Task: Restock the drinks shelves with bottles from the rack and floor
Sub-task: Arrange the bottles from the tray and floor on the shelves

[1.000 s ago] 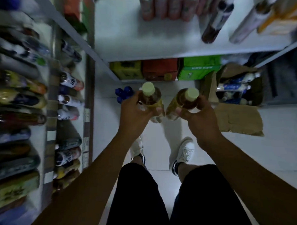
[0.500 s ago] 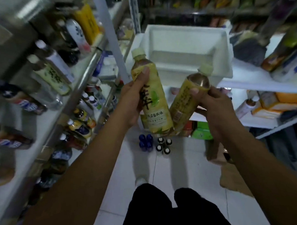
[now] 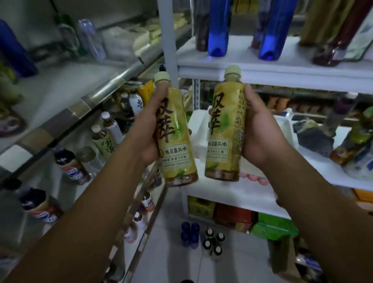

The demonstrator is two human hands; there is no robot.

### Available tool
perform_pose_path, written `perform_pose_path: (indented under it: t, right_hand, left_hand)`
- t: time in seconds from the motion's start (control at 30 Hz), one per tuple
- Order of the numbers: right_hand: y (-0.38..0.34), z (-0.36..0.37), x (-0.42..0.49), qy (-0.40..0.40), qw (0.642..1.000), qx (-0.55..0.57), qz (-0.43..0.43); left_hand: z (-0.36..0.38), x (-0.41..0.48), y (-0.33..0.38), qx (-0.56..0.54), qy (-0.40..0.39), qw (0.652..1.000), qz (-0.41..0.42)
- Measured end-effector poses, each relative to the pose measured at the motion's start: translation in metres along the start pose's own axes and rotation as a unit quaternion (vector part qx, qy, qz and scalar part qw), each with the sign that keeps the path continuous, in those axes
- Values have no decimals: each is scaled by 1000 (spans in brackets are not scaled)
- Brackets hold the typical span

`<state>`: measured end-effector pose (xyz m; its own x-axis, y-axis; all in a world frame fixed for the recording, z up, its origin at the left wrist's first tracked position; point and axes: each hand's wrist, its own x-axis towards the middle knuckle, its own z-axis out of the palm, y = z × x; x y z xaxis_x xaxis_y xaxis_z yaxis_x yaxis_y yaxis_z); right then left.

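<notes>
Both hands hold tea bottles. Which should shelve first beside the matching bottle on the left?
Left, probably: the left hand holds its tea bottle nearest the left shelves, where the matching bottle stands; the right hand would have to reach across.

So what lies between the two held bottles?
Head view: nothing; left bottle and right bottle are apart, a white tray showing behind the gap.

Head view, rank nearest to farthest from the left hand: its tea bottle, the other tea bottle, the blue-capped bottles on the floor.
1. Tea bottle: gripped in the left hand itself.
2. Other tea bottle: just to the right, held by the right hand.
3. Blue-capped bottles: far below, standing on the floor.
</notes>
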<state>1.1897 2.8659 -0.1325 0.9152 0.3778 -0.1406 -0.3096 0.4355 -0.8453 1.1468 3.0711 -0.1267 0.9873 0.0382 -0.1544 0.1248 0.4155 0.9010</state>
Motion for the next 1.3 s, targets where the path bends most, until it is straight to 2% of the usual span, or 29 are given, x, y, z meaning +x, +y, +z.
perform_pose_path:
  t: [0.13, 0.3, 0.53, 0.63, 0.83, 0.97, 1.07, 1.17, 1.3]
  right_hand:
    - [-8, 32, 16, -85, 996, 18, 22]
    - [0, 74, 40, -151, 988, 3, 35]
    - [23, 124, 74, -147, 985, -49, 75]
    - [31, 135, 84, -176, 978, -79, 83]
    - [35, 145, 101, -236, 962, -70, 117]
    - [28, 143, 108, -296, 935, -69, 185]
    - [21, 150, 106, -352, 911, -134, 167]
    - [21, 159, 105, -385, 903, -124, 145]
    - [21, 179, 117, -370, 913, -124, 120]
  left_hand:
    - [-11, 0, 34, -1, -13, 1000, 25]
    - [-27, -6, 78, -4, 32, 999, 10]
    - [-76, -15, 116, 44, 28, 998, 48]
    - [-90, -14, 123, 112, 74, 989, 54]
    - [-92, -17, 125, 124, 170, 976, 50]
    - [-79, -27, 128, 196, 268, 941, 63]
    - [-66, -38, 141, 221, 317, 919, 74]
    - [-62, -40, 162, 252, 337, 904, 79]
    - [-65, -34, 200, 284, 382, 877, 66]
